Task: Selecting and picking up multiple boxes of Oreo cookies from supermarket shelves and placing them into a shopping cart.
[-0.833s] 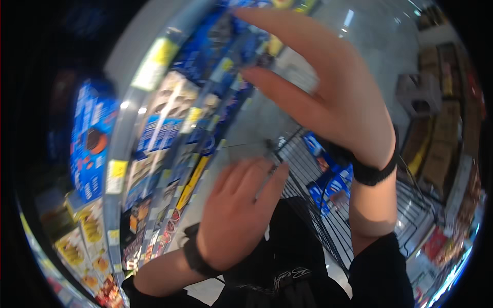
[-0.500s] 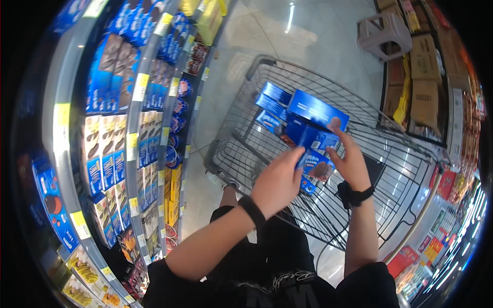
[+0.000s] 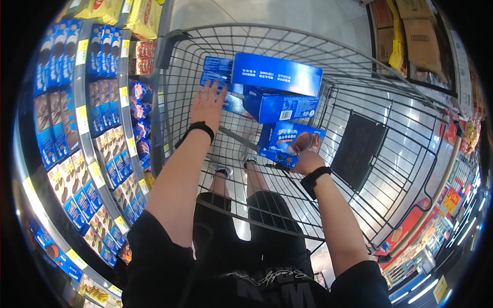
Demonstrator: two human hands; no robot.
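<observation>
Your shopping cart [image 3: 359, 66] contains several blue rectangular cookie boxes [image 3: 277, 74], stacked crosswise. Your right hand [image 3: 307, 160] grips one smaller blue box [image 3: 288, 142]. Shelves [image 3: 82, 154] at your left carry blue packets with yellow price labels [image 3: 82, 119]. Brown cartons [image 3: 421, 41] stand upper right.

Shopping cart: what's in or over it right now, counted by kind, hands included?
Blue biscuit boxes: 5 that I can tell apart; they overlap
Hands: 2, left hand flat on the boxes, right hand gripping one
Black wristbands: 2
Total: 9
</observation>
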